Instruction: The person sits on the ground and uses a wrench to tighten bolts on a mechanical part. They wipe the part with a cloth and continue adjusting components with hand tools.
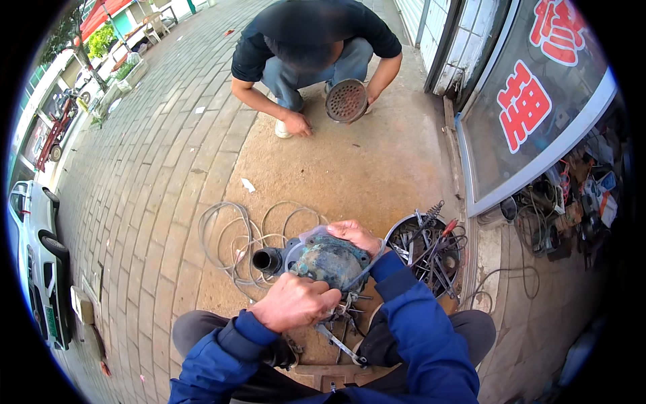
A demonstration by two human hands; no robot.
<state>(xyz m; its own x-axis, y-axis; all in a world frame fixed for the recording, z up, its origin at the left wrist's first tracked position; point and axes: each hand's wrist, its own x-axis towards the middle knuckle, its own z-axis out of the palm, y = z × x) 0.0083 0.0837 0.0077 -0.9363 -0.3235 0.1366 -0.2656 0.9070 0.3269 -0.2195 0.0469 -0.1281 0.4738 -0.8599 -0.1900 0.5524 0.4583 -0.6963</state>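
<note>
Head view: two bare hands over a grimy, green-stained metal casing [330,262], which lies directly between the left and right fingers, above the ground between the knees. Left hand [296,303] at the casing's near side, fingers curled in together like a loose fist; whether anything is pinched inside cannot be told. Right hand [356,237] at the far edge, fingers reaching leftward, close together, laid over the rim and a translucent sheet [313,233]; a firm pinch cannot be confirmed, the thumb being unclear.

Black pipe stub [268,260] projects from the casing, just beyond and left of the left fingers. Loops of pale hose [235,229] lie on the ground to the left of the right fingertips, past the stub. Right of the right fingers, a round basin [391,232] crammed with metal tools. Nearer the body than the left fingers, a wrench [340,342] lies slanted among small metal parts.

Well beyond both hands' fingers, another person [316,54] squats, dark top, one hand on a round perforated strainer [346,101]. Far left of the fingers, a white car [42,262].
</note>
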